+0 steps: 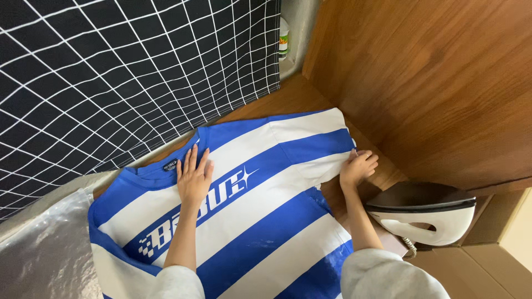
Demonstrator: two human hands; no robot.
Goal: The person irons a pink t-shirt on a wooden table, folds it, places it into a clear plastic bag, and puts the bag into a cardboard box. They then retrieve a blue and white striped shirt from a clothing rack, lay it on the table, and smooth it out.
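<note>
A blue-and-white striped shirt [260, 205] lies spread flat on a wooden surface [293, 97], collar toward the upper left, white lettering running across its chest; the left hand [194, 177] rests palm down on it just below the collar, fingers straight and together, released and grasping nothing; the right hand [357, 168] sits at the shirt's right edge by the sleeve, fingers curled and pinching the fabric there, so it is clenched on the shirt; both forearms come up from pale sleeves at the bottom of the view; a white iron [424, 213] with a dark soleplate stands on its heel just right of the right forearm, apart from the shirt, its cord trailing below it; a black cloth with a white grid [127, 72] hangs behind the shirt at upper left; a wooden panel [432, 83] rises at upper right; a small bottle [284, 39] stands in the gap between cloth and panel; clear plastic sheeting [44, 249] lies at lower left, beside the shirt's hem.
</note>
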